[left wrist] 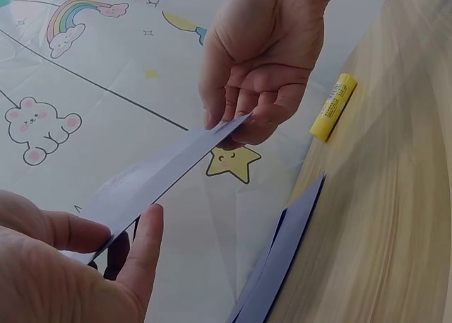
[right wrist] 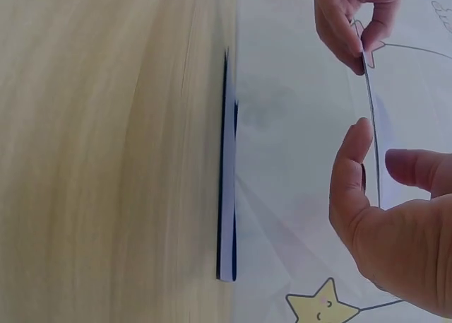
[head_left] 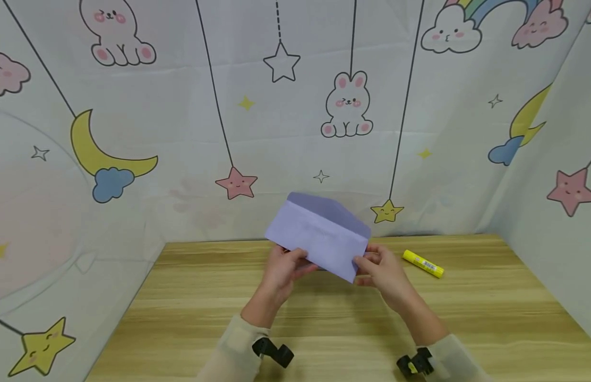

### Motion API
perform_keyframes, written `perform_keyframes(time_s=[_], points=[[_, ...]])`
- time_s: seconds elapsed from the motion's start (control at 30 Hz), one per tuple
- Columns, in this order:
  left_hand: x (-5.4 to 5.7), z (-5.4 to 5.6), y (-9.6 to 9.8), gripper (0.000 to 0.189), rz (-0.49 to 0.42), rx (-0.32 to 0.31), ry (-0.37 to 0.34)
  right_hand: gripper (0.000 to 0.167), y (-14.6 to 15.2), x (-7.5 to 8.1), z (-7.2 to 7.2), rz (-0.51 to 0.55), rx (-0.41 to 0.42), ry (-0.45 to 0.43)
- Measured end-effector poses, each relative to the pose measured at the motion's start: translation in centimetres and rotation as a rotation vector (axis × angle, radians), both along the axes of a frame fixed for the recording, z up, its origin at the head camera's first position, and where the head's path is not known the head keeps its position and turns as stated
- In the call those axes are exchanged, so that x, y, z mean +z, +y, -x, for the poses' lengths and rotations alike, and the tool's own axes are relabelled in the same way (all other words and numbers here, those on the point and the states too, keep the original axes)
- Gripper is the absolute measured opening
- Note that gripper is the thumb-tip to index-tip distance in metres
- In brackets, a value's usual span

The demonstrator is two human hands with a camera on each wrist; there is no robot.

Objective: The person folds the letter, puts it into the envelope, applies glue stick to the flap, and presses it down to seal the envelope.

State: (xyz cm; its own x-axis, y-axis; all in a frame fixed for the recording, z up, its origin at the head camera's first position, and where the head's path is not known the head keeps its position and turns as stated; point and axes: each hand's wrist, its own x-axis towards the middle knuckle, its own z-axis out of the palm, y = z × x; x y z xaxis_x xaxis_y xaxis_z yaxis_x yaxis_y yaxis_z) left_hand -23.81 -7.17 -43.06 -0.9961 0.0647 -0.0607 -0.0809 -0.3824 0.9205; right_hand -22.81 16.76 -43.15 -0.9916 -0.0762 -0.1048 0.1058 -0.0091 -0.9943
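Note:
A lavender paper envelope [head_left: 319, 239] is held tilted above the table, its pointed flap [head_left: 333, 207] raised along the upper edge. At its lower left edge my left hand [head_left: 283, 268] pinches the paper, thumb in front and fingers behind. My right hand [head_left: 381, 270] holds the lower right end between thumb and fingers. Both wrist views show the envelope [left wrist: 162, 174] nearly edge-on between the hands. Another folded lavender paper piece [right wrist: 227, 181] lies on the table near its back edge, mostly hidden behind the envelope in the head view.
A yellow glue stick [head_left: 423, 263] lies on the wood-grain table [head_left: 195, 297], right of my right hand. Behind the table hangs a white cloth [head_left: 190, 132] printed with stars, moons and bunnies. Black wrist cameras [head_left: 273, 352] are strapped over both sleeves.

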Motion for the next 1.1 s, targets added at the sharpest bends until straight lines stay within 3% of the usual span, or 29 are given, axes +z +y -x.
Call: perform_keyframes(time_s=[0.37, 0.73, 0.93, 1.1], points=[[-0.1, 0.1, 0.0, 0.034, -0.032, 0.018, -0.014, 0.048, 0.2, -0.1, 0.1, -0.038, -0.017, 0.033], [0.9, 1.1, -1.8, 0.035, -0.033, 0.185, -0.020, 0.044, 1.1, 0.2, 0.4, -0.075, -0.020, 0.047], [1.3, 1.2, -2.7, 0.046, 0.051, 0.254, -0.015, 0.043, 1.3, 0.2, 0.5, -0.093, -0.003, 0.054], [0.8, 1.1, -3.2, 0.047, 0.137, 0.268, 0.004, 0.045, 1.4, 0.3, 0.4, -0.132, -0.005, 0.054]])
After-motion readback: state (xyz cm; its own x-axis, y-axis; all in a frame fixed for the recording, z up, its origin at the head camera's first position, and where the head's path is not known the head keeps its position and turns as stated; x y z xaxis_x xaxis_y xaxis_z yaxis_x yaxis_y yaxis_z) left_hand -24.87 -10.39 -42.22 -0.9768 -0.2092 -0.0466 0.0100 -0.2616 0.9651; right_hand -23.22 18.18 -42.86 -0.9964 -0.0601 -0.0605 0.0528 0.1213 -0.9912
